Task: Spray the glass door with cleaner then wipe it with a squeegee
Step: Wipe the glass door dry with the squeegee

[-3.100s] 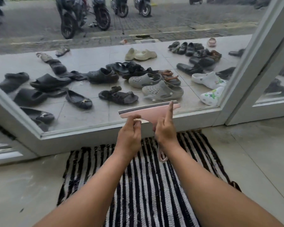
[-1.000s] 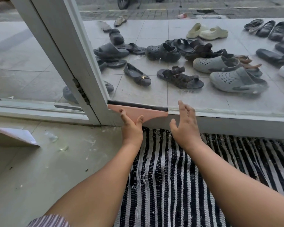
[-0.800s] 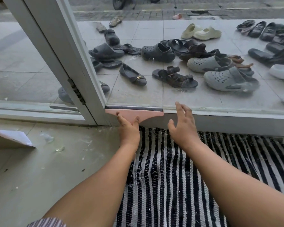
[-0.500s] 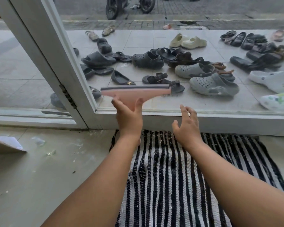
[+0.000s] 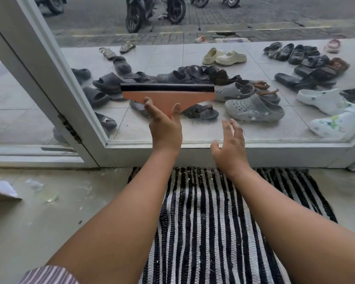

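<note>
My left hand (image 5: pixel 165 130) grips the handle of a pink squeegee (image 5: pixel 168 95) with a black rubber blade. The blade lies level in front of the lower part of the glass door (image 5: pixel 172 54), a little above the bottom rail. Whether it touches the pane I cannot tell. My right hand (image 5: pixel 230 148) hovers to the right, fingers spread and relaxed, holding nothing, in front of the white bottom frame (image 5: pixel 275 152). No spray bottle is in view.
A black-and-white striped mat (image 5: pixel 213 222) lies on the floor under my arms. The white hinged door post (image 5: pixel 49 78) slants at the left. Outside the glass lie several shoes and sandals (image 5: pixel 254 109), with motorbikes (image 5: pixel 135 15) beyond. A white sheet (image 5: pixel 0 191) lies at far left.
My left hand has lifted the squeegee from the bottom rail up the glass and a little to the right. My right hand stayed open and low beside the frame.
</note>
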